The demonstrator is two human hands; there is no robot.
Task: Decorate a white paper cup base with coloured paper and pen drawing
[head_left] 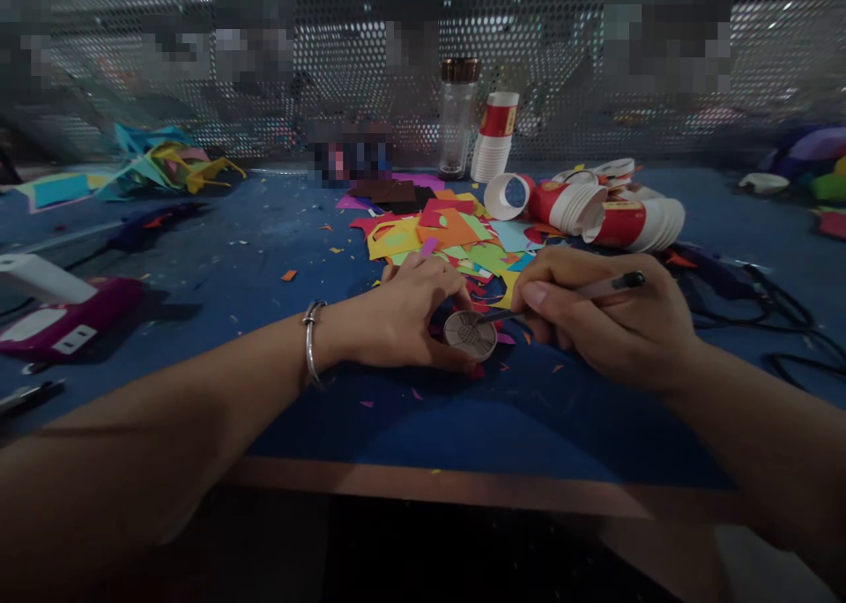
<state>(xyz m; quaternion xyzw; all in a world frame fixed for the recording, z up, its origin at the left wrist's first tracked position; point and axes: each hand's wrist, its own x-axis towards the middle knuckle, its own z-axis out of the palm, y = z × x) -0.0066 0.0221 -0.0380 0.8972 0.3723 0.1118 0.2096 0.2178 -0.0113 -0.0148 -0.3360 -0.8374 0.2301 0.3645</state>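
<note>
A small round pale paper disc [470, 336], marked with dark lines that spread out from its middle, sits just above the blue table. My left hand [415, 314] grips it by the rim, thumb at the near side and fingers at the far side. A pen [604, 286] with a clear barrel and dark end is pinched in my right hand [595, 316]. Its tip meets the upper right part of the disc. Just beyond both hands lies a heap of coloured paper scraps [449, 228]. What is under the disc cannot be made out.
Paper cups [568, 204] lie on their sides behind my right hand, near a cup stack [495, 137] and a glass bottle [458, 120]. A black cable [786, 308] runs at right. A magenta device [79, 321] stands at left. The table edge [429, 482] is nearest me.
</note>
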